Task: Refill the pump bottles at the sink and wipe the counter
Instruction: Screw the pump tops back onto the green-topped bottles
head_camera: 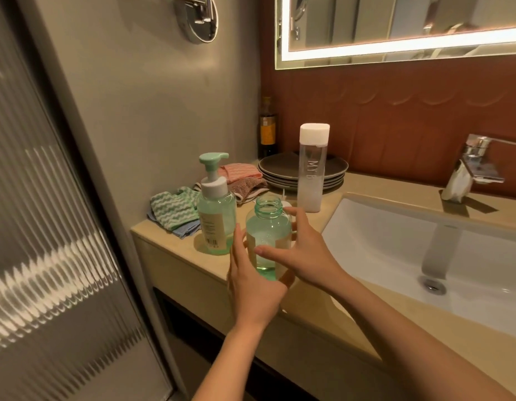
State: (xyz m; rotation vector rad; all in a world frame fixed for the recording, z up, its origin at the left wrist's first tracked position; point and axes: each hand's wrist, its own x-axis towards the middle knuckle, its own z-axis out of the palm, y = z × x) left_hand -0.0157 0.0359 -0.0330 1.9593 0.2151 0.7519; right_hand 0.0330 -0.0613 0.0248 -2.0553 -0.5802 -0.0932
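Note:
An uncapped green bottle (267, 227) with its pump removed is at the counter's front edge, a little liquid in its bottom. My left hand (252, 280) cups it from below and behind. My right hand (304, 251) wraps its right side, thumb across the label. A second green pump bottle (217, 218) with its pump head on stands just left of it. A tall clear bottle (311, 172) with a white cap stands behind. A small white part (286, 204), perhaps the pump, peeks out behind the open bottle.
Folded cloths (175, 209) lie at the counter's left end, by a pink cloth (241, 172). Stacked grey plates (283, 172) and a dark bottle (267, 131) sit at the back. The white sink (395, 250) and chrome tap (474, 166) are to the right. A ribbed glass door (48, 227) stands left.

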